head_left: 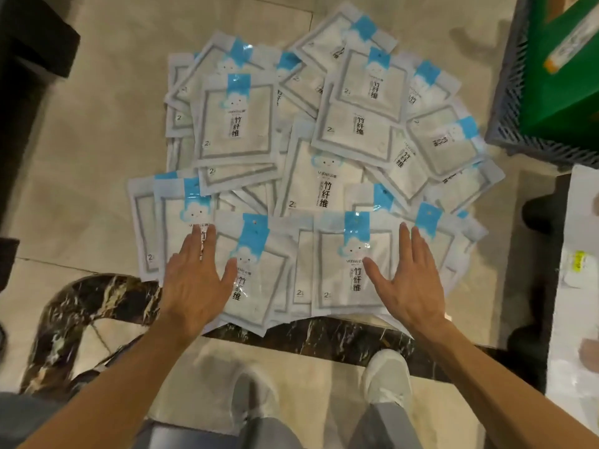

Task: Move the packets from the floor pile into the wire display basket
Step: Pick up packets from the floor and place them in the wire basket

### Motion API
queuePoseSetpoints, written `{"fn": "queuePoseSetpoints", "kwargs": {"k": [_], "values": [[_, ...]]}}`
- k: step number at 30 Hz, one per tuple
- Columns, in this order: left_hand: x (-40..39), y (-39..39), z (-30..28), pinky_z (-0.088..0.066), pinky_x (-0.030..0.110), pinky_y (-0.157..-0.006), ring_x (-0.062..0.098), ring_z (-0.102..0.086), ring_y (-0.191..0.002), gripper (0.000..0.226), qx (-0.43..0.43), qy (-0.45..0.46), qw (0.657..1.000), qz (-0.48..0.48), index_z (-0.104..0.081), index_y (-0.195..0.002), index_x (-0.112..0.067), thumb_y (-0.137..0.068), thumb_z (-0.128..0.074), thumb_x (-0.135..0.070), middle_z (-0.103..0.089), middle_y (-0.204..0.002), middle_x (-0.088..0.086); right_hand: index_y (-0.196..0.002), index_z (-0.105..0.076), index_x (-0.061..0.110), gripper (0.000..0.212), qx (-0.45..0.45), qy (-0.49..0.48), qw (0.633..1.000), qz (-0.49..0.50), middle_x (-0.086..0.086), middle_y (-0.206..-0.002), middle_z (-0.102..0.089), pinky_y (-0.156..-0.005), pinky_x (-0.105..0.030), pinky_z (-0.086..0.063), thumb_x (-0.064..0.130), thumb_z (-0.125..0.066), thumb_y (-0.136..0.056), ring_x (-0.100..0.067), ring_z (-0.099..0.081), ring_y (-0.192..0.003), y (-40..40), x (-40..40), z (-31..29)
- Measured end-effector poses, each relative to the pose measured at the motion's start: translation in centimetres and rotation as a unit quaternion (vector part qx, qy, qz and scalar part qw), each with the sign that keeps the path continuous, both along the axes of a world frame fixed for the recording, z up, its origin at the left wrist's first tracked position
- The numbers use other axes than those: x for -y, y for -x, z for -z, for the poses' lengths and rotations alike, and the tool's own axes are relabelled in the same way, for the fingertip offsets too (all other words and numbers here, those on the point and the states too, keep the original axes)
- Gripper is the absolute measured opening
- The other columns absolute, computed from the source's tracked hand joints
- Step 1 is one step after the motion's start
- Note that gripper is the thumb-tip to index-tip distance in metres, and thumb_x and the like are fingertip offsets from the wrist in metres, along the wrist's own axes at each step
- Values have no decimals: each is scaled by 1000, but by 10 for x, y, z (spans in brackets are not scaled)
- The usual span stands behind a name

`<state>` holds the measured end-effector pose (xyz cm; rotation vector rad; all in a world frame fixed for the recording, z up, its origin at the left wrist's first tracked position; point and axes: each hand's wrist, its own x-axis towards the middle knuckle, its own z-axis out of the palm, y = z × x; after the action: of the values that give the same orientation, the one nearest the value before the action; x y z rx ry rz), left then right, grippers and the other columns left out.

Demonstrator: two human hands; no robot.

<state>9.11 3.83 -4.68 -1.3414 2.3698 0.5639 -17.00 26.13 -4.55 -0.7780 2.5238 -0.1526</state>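
While still at the gathering step, with the pile point(321, 163) lying spread on the floor point(81, 131). Left hand point(194, 280) and right hand point(411, 283) flat over the near packets, fingers point(408, 244) released and stretched, grasping nothing. Basket point(512, 102) at upper right, near the pile, holding a green box point(564, 69). Next, probably: sweep some packets together, clench both sides, lift toward the basket. Slippery film, so easy to drop.
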Motion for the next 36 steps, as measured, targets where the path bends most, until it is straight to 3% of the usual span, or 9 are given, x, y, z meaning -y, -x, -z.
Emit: {"fn": "queuePoseSetpoints", "kwargs": {"k": [7,16,19,21,23,25,27,32,36], "values": [[-7,-22,116,-8,50,-128,24,12,-158,108,-17,-72,996,-41,22,-159,-27,-94,-57,-61,17,-170,11,-161,4,1,129,-2,11,997,82,-20,-171,1,-130,-46,-10,84,-51,-80,-31,1,-159,-12,-6,115],[-10,-11,129,-21,49,-116,33,-30,-139,129,-87,-11,974,-209,-18,-159,-14,-60,-96,-42,-38,-151,16,-155,-21,-3,127,1,109,973,205,-13,-168,-14,-121,-47,-29,58,-89,-65,-30,-22,-153,-17,-4,130],[-5,-12,119,-40,45,-108,34,-48,-128,109,-124,-41,949,-286,-38,-142,-9,-55,-100,-34,-54,-135,13,-145,-34,-7,124,-23,107,972,210,-21,-155,-34,-120,-53,-31,55,-94,-57,-38,-33,-145,-14,1,127],[-4,-13,106,-52,26,-77,19,-61,-99,79,-173,-86,915,-354,-47,-120,-14,-60,-99,-20,-62,-109,0,-139,-41,-4,112,-26,89,970,225,-20,-143,-45,-116,-55,-30,49,-97,-57,-38,-40,-136,-9,3,120],[-3,-15,95,-52,22,-69,7,-64,-84,56,-215,-152,882,-391,-57,-111,-16,-69,-92,-7,-66,-96,-8,-126,-43,6,85,20,105,964,244,-14,-127,-52,-108,-52,-37,41,-94,-68,-34,-47,-123,-4,4,109],[-3,-19,85,-60,31,-73,12,-71,-88,46,-243,-215,853,-409,-66,-115,-12,-75,-86,-1,-73,-101,-1,-114,-35,15,58,102,150,949,257,-6,-106,-55,-85,-33,-54,26,-84,-85,-28,-55,-101,1,4,95],[-1,-21,72,-62,27,-65,13,-74,-82,41,-255,-262,832,-418,-67,-117,-10,-81,-79,4,-76,-99,1,-112,-32,15,45,162,181,934,260,0,-93,-55,-56,-16,-49,8,-72,-93,-22,-59,-77,9,4,79],[1,-17,22,-62,27,-63,17,-77,-84,29,-306,-319,797,-410,-67,-106,-19,-86,-74,0,-80,-92,-3,-107,-69,17,21,268,203,916,219,3,-91,-79,-75,-37,-63,5,-75,-91,-18,-77,-84,31,6,27],[5,-12,-34,-64,36,-72,22,-77,-92,27,-347,-335,769,-419,-64,-112,-19,-91,-70,-4,-79,-106,4,-109,-69,30,24,306,245,894,216,5,-102,-79,-81,-39,-63,10,-70,-95,-19,-76,-94,46,16,-42]]}}
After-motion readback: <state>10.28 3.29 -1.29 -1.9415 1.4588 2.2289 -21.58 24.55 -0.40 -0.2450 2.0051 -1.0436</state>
